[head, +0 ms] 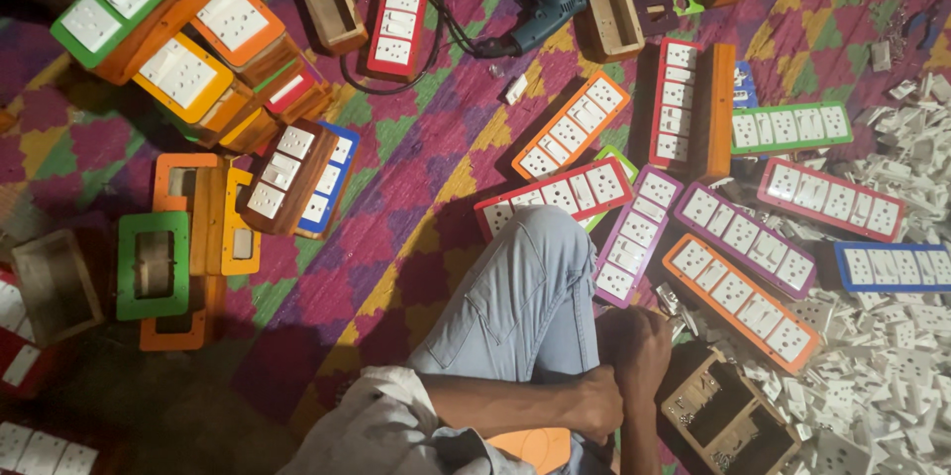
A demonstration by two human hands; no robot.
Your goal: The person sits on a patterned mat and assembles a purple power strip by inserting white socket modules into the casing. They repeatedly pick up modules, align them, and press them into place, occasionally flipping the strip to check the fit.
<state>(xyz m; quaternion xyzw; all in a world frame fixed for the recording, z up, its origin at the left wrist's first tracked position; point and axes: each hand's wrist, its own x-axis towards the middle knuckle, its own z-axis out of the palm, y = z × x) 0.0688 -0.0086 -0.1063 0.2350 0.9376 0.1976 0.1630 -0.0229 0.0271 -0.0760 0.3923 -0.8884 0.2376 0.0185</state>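
Overhead head-camera view of a person seated on a patterned woven mat (416,188) in purple, green and yellow, with one knee in light blue jeans (525,287) raised at centre.

Hands. Both hands met low in the frame, just right of the knee. The left hand (599,404), reaching across from a grey-white sleeve (381,425), was curled with its fingers bent inward; what it gripped, if anything, cannot be told in the dim light. The right hand (639,346) lay just above and beside it, also closed into a loose fist, with small metal parts (674,302) showing at its upper edge; whether it grasped them cannot be told. An orange plate (535,445) showed under the left forearm.

Nearest objects. An open wooden box (728,416) with a dark interior stood just right of the hands. Beyond it lay an orange-framed socket panel (741,302) fitted with white sockets, and beside that purple-framed panels (743,237), a red-framed panel (555,196) and a blue-framed panel (892,267).

Surroundings. A heap of loose white socket modules (892,376) covered the mat at the right. A blue electric drill (540,0) with a black cord (436,39) lay at the top. Stacked boxes with orange and green faceplates (168,29) occupied the upper left, and empty green and orange frames (154,267) lay at the left, well apart from the hands.
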